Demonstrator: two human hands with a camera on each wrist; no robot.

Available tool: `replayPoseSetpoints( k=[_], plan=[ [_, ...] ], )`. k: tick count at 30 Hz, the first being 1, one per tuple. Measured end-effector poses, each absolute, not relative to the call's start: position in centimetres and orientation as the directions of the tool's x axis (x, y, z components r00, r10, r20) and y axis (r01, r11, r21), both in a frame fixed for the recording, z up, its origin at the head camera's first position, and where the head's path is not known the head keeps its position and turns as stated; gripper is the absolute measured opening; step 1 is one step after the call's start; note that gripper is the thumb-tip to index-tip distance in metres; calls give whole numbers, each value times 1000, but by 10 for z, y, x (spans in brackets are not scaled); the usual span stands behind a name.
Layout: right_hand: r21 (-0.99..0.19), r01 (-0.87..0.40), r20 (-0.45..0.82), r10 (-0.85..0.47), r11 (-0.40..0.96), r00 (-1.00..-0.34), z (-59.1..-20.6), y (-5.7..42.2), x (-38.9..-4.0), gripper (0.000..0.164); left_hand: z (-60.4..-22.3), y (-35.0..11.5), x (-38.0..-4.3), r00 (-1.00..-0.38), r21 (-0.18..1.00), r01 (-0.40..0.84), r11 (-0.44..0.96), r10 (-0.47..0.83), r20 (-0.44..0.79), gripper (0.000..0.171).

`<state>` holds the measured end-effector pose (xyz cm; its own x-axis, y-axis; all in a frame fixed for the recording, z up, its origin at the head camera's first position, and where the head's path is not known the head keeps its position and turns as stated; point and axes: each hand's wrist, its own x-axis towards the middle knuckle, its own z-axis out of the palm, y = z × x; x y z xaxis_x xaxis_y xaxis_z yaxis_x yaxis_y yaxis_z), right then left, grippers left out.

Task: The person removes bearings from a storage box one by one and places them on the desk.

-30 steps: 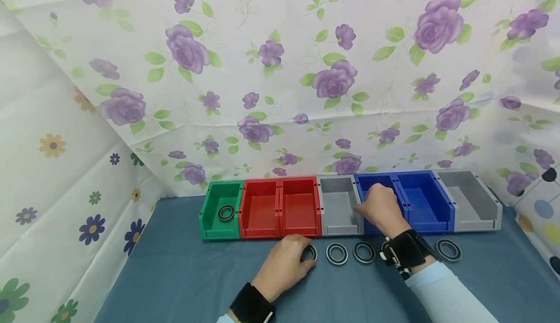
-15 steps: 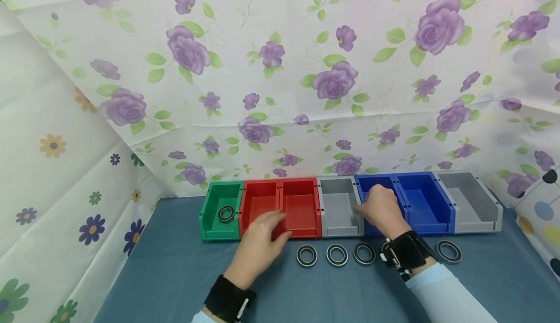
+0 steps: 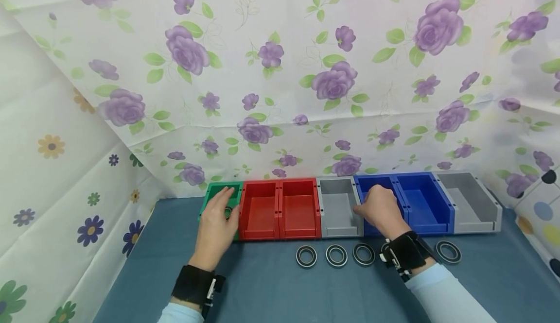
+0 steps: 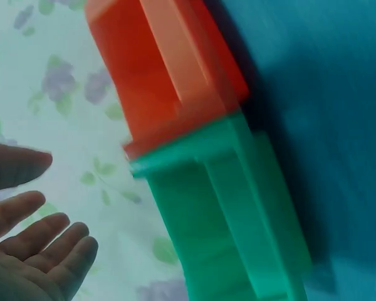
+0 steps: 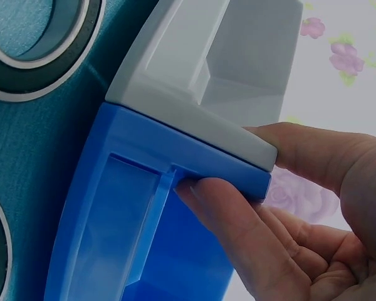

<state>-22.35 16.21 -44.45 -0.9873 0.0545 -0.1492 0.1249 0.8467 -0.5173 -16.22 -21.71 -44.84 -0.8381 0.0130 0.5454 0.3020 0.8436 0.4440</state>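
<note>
My left hand (image 3: 217,233) is over the green bin (image 4: 207,244), its fingers apart and nothing held between them. A ball bearing (image 3: 228,212) lies in that bin, partly hidden by the hand. My right hand (image 3: 381,210) pinches the adjoining side walls of a grey bin (image 5: 169,106) and a blue bin (image 5: 106,207) between thumb and finger. In front of the bins lie ball bearings: one (image 3: 298,256) before the red bins, a second (image 3: 328,255) before the grey bin, and a third (image 3: 356,254) further right. Another is mostly hidden by my right wrist.
Two red bins (image 3: 299,216) stand between the green and grey ones. Right of my right hand are another blue bin (image 3: 420,201) and a grey end bin (image 3: 470,196). One more bearing (image 3: 439,251) lies beside the right wrist on the blue cloth (image 3: 284,294).
My left hand has let go of the bearing before the red bins and moved left to the green bin. That bearing lies uncovered on the cloth. My right hand has stayed put.
</note>
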Motion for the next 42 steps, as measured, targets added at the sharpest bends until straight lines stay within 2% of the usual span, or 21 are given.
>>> replayPoseSetpoints(
  k=[12, 20, 31, 42],
  plan=[
    [-520, 115, -136, 50, 847, -989, -449, 162, -222, 33, -467, -249, -175, -932, 468, 167, 868, -16, 361, 52],
    [-544, 105, -116, 49, 833, -992, -447, 163, -221, 36, -474, -254, -183, -982, 447, 107, 888, 24, 189, 63],
    [-539, 119, -131, 56, 834, -990, -447, 162, -222, 35, -477, -248, -196, -1000, 461, 29, 887, 24, 16, 63],
    [-543, 111, -122, 53, 832, -991, -446, 162, -221, 38, -489, -248, -204, -999, 446, -28, 895, -5, -53, 62]
  ],
)
